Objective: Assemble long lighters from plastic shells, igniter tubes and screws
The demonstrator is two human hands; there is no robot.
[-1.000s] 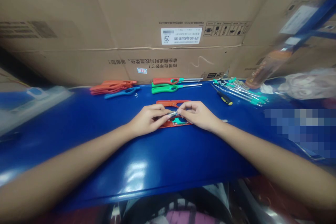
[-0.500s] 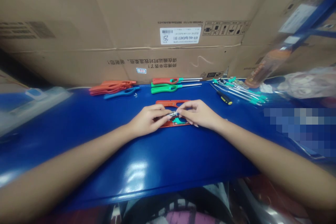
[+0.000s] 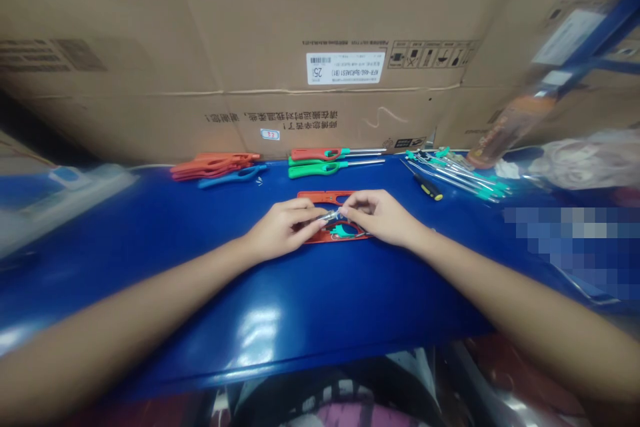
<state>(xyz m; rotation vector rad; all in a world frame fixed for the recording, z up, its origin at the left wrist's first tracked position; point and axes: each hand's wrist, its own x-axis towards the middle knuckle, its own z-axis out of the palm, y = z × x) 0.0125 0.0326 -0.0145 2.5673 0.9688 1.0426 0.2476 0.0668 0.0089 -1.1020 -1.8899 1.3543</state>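
Observation:
Over the middle of the blue table, my left hand (image 3: 283, 230) is closed, with thumb and forefinger pinching a small clear-and-silvery cylinder (image 3: 330, 216). My right hand (image 3: 377, 217) meets the cylinder's right end in a fingertip pinch; whether a separate tiny piece sits there is too small to tell. Below the fingers lies an orange lighter shell half (image 3: 325, 236), with a teal piece (image 3: 341, 231) and a thin wire inside it. Another orange shell half (image 3: 317, 197) lies just behind, partly covered by both hands.
Stacked orange lighter shells (image 3: 215, 165) and a blue shell (image 3: 235, 177) lie back left. Red and green long-nosed lighters (image 3: 320, 169) are at back centre. A black-and-yellow screwdriver (image 3: 427, 187), metal rods with teal ends (image 3: 465, 177) and a bottle (image 3: 510, 130) stand right. A cardboard box (image 3: 250, 67) walls the back.
My right fingertips have drawn slightly right along the cylinder, and its lower fingers have curled in, baring more of the shell below. My left hand stays nearly still.

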